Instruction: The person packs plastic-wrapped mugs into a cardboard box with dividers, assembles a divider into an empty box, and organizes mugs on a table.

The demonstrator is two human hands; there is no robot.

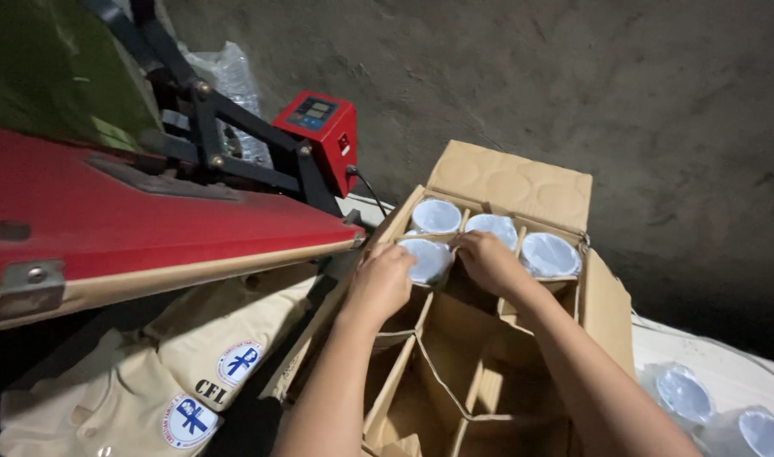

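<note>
Both grips close on one wrapped white mug (426, 259): left hand (380, 283) and right hand (488, 261) apparently lifting it from divided cardboard box (603, 296), beside red heat press (133, 220).

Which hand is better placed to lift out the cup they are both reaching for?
Probably left: the left hand already touches the cup, while the right hand rests beside it on the box divider.
</note>
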